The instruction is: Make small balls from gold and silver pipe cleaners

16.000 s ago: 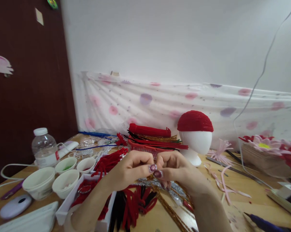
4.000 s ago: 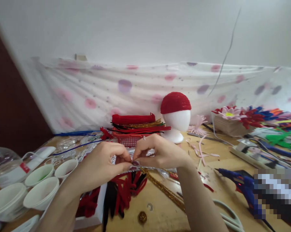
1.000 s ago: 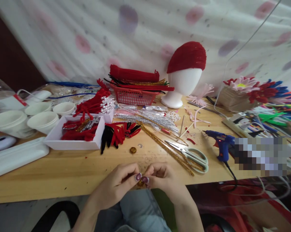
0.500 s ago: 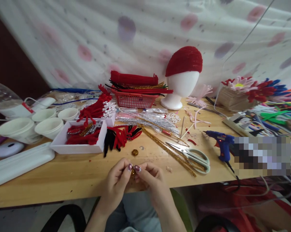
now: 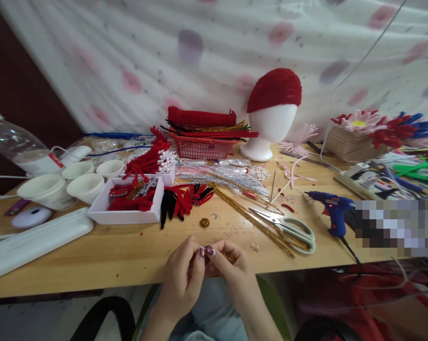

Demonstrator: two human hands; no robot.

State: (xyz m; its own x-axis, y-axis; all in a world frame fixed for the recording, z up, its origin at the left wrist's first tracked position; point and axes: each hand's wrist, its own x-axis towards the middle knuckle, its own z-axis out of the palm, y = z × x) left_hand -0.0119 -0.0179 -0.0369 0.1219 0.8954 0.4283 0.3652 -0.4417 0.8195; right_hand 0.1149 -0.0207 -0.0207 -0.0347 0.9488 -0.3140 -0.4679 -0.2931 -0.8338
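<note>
My left hand [image 5: 183, 274] and my right hand [image 5: 230, 270] meet at the wooden table's [image 5: 93, 255] near edge, fingertips pinched together on a small gold glitter piece [image 5: 230, 258] that shows between the right fingers. Most of that piece is hidden by my fingers. A round gold glitter ball [image 5: 204, 222] lies on the table just beyond my hands. Long gold glitter stems [image 5: 251, 220] run diagonally to the right, ending under the pale green scissors [image 5: 288, 229].
A white tray [image 5: 127, 215] holds red pieces beside black and red stems [image 5: 180, 201]. White cups [image 5: 66, 182], a bottle [image 5: 18, 147] and a foam lid [image 5: 32, 241] stand left. A red basket [image 5: 203, 147], a foam head with red cap [image 5: 272, 111] and a blue glue gun [image 5: 333, 213] sit beyond.
My hands, raised over the table seconds ago, have dropped to its near edge and stay pinched on the gold piece. In the last half second the view shifted slightly; hands barely moved.
</note>
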